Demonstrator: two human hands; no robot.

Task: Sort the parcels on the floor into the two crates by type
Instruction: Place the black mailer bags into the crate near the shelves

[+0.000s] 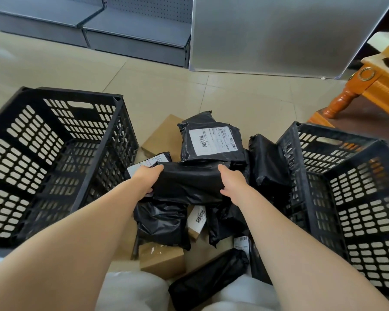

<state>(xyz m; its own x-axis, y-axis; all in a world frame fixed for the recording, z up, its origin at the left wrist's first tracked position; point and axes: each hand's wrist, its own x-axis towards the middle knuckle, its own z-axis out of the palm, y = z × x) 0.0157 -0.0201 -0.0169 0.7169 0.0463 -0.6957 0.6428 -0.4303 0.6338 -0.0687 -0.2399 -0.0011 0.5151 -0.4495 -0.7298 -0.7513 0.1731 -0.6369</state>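
A pile of parcels lies on the floor between two black slotted crates, the left crate (119,135) and the right crate (301,153). My left hand (147,178) and my right hand (233,182) grip the two ends of a black poly-bag parcel (189,182) above the pile. Behind it lies a black bag with a white label (211,140). Another black bag (267,164) leans on the right crate. Brown cardboard boxes show at the back (162,135) and near my knees (162,259). More black bags lie below (164,223), (207,279).
Grey metal shelving (133,41) and a grey panel (279,34) stand at the back. An orange wooden furniture leg (341,102) stands at the right. Beige floor tiles (166,86) stretch beyond the pile. Both crates look hollow inside.
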